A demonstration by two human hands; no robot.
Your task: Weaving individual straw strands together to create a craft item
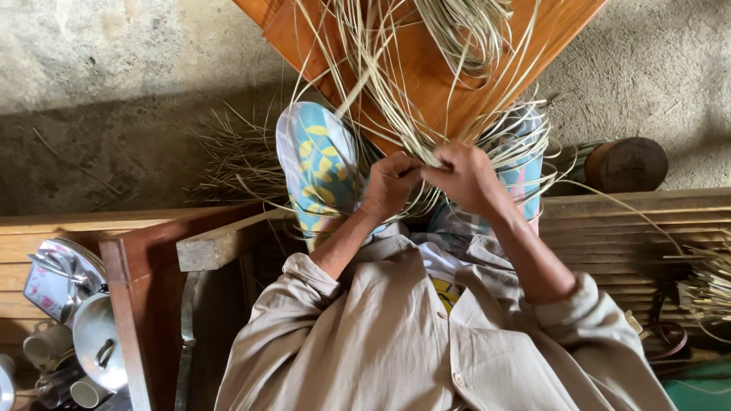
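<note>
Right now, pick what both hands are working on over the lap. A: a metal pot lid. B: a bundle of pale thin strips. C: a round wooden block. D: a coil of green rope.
B: the left hand and the right hand meet on the pale thin strips, which fan out over the wooden board.

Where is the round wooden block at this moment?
In the head view, the round wooden block lies on the floor at the right, beyond the slatted bench, right of the pale strips.
</note>
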